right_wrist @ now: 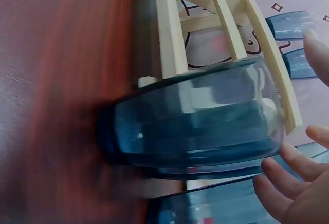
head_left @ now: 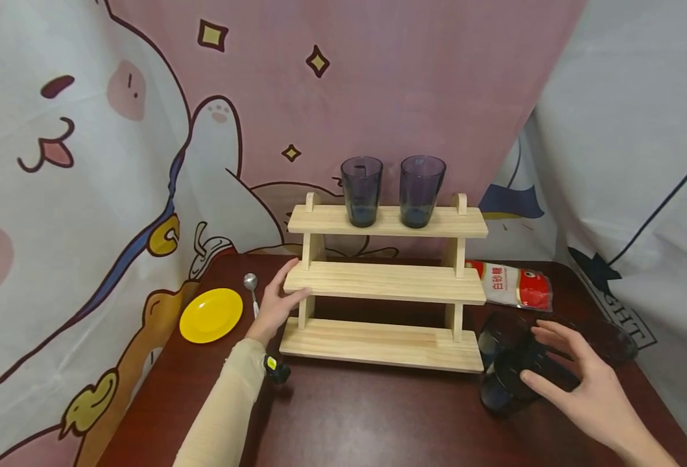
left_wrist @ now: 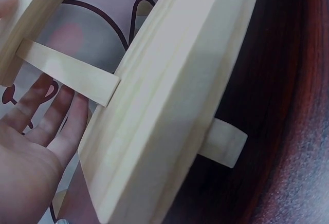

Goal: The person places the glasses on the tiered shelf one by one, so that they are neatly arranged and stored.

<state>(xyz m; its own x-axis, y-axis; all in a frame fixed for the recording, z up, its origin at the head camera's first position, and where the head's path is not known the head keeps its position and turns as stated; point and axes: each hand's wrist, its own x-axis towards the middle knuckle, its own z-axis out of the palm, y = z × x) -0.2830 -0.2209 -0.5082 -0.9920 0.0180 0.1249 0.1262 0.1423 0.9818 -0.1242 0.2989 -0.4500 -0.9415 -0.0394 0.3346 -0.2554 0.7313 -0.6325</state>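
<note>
A three-tier wooden shelf rack (head_left: 384, 281) stands on the table. My left hand (head_left: 276, 305) holds the left end of its middle tier, thumb at the front edge; in the left wrist view the fingers (left_wrist: 51, 111) reach behind the upright. My right hand (head_left: 588, 383) is at the right, thumb and fingers spread apart over a dark blue glass (head_left: 501, 389). In the right wrist view this upright glass (right_wrist: 195, 118) stands beside the rack, with the fingertips (right_wrist: 280, 180) near its rim. Two more tinted glasses, a left one (head_left: 362, 191) and a right one (head_left: 421, 191), stand on the top tier.
More dark glasses (head_left: 614, 340) stand close together around the right hand. Behind them lies a red and white sugar packet (head_left: 515, 285). A yellow plate (head_left: 211, 316) and a spoon (head_left: 251, 282) lie left of the rack. Printed cloth (head_left: 407, 78) hangs behind the table.
</note>
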